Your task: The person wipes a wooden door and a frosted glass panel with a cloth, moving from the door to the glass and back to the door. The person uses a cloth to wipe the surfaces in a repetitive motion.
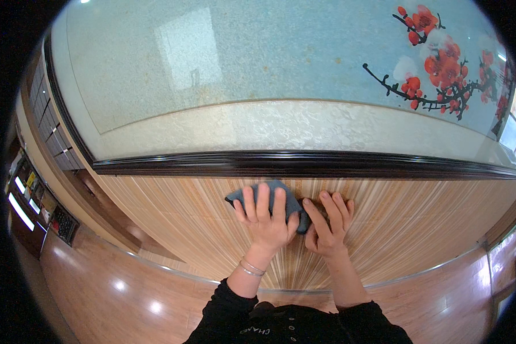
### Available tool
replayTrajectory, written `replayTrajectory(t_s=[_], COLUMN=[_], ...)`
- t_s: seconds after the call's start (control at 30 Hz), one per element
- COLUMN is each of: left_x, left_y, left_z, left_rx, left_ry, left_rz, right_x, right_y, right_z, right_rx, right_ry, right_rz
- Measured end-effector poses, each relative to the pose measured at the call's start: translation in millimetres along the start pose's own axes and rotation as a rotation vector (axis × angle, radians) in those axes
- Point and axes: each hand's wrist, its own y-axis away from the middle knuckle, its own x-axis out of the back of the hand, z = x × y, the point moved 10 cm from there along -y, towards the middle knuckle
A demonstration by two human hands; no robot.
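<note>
Flat against the striped wall panel (176, 206), my left hand (266, 215) presses a grey-blue cloth (290, 198) under spread fingers. Part of the cloth sticks out beyond the fingertips and another part hangs between the two hands. My right hand (329, 223) lies to the right of the cloth, its fingers against the same panel; its index fingertip is close to the cloth's darker edge, and I cannot tell if it touches. Just above both hands runs the black frame (292, 164) of a large picture (262, 56) with red blossoms on a light blue ground.
Below the wall a metal strip (425, 273) borders the wood-look floor (129, 288). On the left are a wall recess (124, 228) and a dark-framed panel (64, 223). A bright window (514, 122) shows at the far right.
</note>
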Motion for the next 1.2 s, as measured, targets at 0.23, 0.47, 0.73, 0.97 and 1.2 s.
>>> replayTrajectory(t_s=[0.23, 0.47, 0.73, 0.97, 1.2], left_x=[15.2, 16.1, 5.1, 14.5, 19.6], left_y=[36.5, -5.0, 24.4, 34.8, -14.9], left_z=[-64.6, -63.1, -36.9, -86.4, -67.0], left_rx=[-0.055, 0.091, -0.197, -0.039, 0.331], left_ry=[0.005, 0.016, 0.024, 0.093, 0.074], left_rz=[-0.026, -0.053, -0.137, -0.101, -0.123], right_x=[-2.5, -5.7, -3.7, -3.5, 12.0], right_y=[1.8, -9.1, -14.2, -15.8, -21.2], right_z=[-4.6, -14.1, -14.2, -11.6, 6.7], right_rx=[-0.016, -0.062, -0.108, -0.064, -0.010], right_ry=[0.046, 0.074, 0.129, 0.122, 0.092], right_rz=[0.016, 0.058, 0.034, 0.012, 0.027])
